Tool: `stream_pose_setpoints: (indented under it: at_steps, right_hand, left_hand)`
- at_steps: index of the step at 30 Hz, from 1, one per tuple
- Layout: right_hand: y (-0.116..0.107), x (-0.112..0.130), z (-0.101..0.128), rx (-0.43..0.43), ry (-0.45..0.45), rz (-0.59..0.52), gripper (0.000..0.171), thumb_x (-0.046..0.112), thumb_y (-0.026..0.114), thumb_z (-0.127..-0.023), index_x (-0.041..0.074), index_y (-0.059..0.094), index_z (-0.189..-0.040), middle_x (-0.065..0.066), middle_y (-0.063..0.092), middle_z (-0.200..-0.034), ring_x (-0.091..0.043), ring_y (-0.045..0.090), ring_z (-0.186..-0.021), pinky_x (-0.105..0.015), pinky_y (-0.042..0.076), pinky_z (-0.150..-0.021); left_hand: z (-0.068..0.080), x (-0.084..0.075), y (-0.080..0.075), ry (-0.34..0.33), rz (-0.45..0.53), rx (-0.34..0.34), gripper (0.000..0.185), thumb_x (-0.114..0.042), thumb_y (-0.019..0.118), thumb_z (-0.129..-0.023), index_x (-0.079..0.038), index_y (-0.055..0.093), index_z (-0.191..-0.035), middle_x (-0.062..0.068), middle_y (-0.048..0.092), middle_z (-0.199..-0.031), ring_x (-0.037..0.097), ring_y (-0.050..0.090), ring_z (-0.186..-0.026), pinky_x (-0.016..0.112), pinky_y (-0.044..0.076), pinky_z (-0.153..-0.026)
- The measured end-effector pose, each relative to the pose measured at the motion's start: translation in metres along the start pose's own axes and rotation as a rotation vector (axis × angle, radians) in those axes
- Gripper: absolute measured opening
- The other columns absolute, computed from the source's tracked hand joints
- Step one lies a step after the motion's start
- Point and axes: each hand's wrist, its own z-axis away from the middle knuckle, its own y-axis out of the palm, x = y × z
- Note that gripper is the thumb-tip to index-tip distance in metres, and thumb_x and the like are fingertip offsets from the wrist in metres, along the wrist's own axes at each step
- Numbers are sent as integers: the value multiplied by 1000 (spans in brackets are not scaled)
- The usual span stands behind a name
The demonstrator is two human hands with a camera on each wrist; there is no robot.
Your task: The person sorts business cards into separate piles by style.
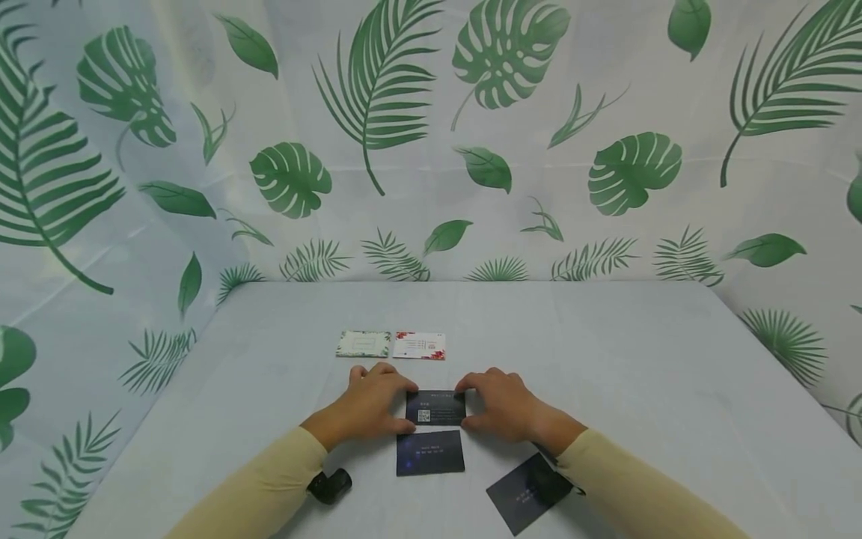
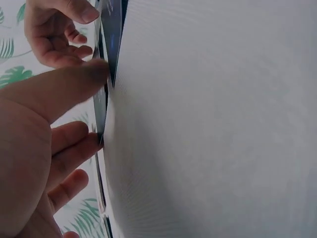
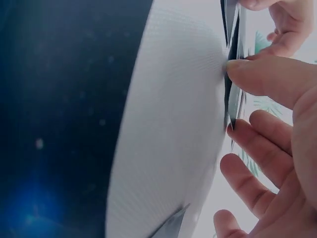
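Both hands are down at the lower centre of the head view, closing in on one dark card with a QR code [image 1: 435, 408] from either side. The left hand [image 1: 373, 402] has its thumb at the card's near left corner and its fingers curled over the far left corner, pinching the edge. The right hand [image 1: 501, 402] mirrors it on the right edge, thumb low, fingers hooked over the top. The QR square sits at the card's left; the pale lines of print beside it are too small to read.

From the left wrist, the thumb [image 2: 59, 94] presses the card's thin edge, fingers bent beneath. The right wrist view shows the same: thumb [image 3: 267, 74] on the edge, fingers spread loosely below.

Just below, touching or nearly so, lies a second dark blue card [image 1: 430, 453] with a faint, unreadable line of text. A third dark card [image 1: 521, 495] lies tilted at lower right, partly under the right sleeve. Above the hands, a green-bordered card [image 1: 364, 343] and a white card with red flowers [image 1: 420, 346] sit side by side on the pale table [image 1: 606, 359].
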Motion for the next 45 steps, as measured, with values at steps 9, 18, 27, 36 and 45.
stream_pose_setpoints:
  at_steps: [9,18,27,36,45]
  right_hand:
    - [-9,-9,3,-60,-1,-48,42,19,82,-82,14,67,-120,-2,63,-106,-23,56,-100,-47,46,-87]
    - [-26,-32,-3,-77,41,-24,43,20,80,-83,14,67,-124,-8,64,-112,-29,59,-106,-50,48,-86]
    - [-40,-58,-12,-104,69,-71,44,17,75,-88,8,62,-129,-16,61,-120,-36,57,-113,-52,48,-88]
    - [-40,-77,-25,-102,109,-58,48,14,71,-88,3,60,-134,-20,60,-127,-37,57,-113,-53,46,-94]
    - [-40,-84,-40,-81,105,-73,46,11,69,-88,1,60,-132,-19,62,-129,-37,58,-113,-52,44,-97]
  left_hand:
    - [-11,-4,-1,36,16,-58,45,-35,82,-83,-17,69,-123,-5,65,-115,22,46,-120,59,25,-96]
    - [-45,-9,-3,32,41,-57,46,-36,81,-85,-19,68,-126,-4,65,-121,21,45,-123,52,25,-90]
    - [-85,-16,-4,19,84,-56,45,-36,79,-88,-20,66,-128,-4,65,-121,22,43,-126,52,23,-94]
    - [-114,-27,-6,-70,64,-14,46,-34,79,-87,-22,67,-129,-2,63,-123,21,42,-128,47,24,-94]
    - [-127,-28,-4,-118,-12,38,46,-36,78,-88,-21,67,-130,-3,64,-118,20,41,-126,46,24,-93]
